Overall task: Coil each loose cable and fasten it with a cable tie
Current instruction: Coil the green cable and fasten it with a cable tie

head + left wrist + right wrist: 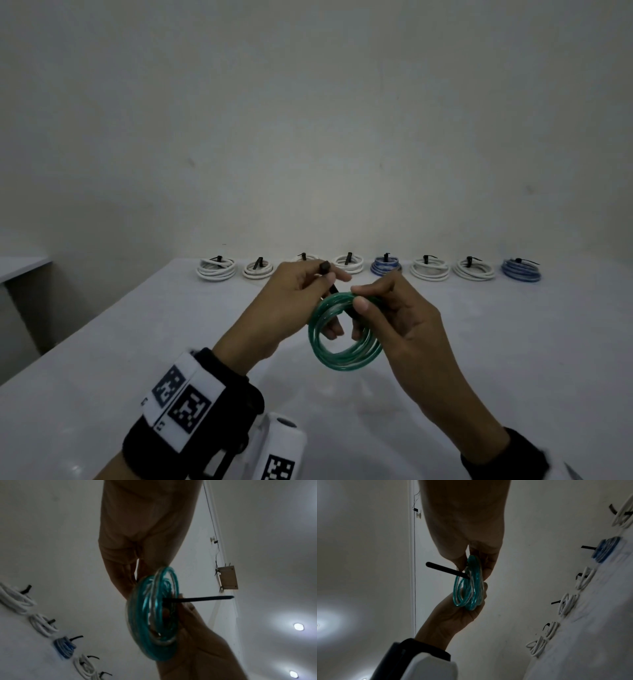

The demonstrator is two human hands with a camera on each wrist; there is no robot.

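Observation:
A green translucent cable coil (344,337) hangs in the air above the white table (120,359), held between both hands. My left hand (301,294) grips its left side, with the lower fingers inside the ring. At the coil's top, my right hand (383,308) pinches it, thumb pressing where a black cable tie (329,279) crosses the strands. The tie's free end sticks up with nothing on its tip. In the left wrist view the coil (150,616) faces edge-on and the tie (197,598) juts right. The right wrist view shows the coil (469,586) and tie (447,569).
A row of several coiled, tied cables lines the table's far edge: white ones (216,269) and two blue ones (386,266) (521,270). Another pale surface (20,267) stands at the far left. A wall rises right behind the row.

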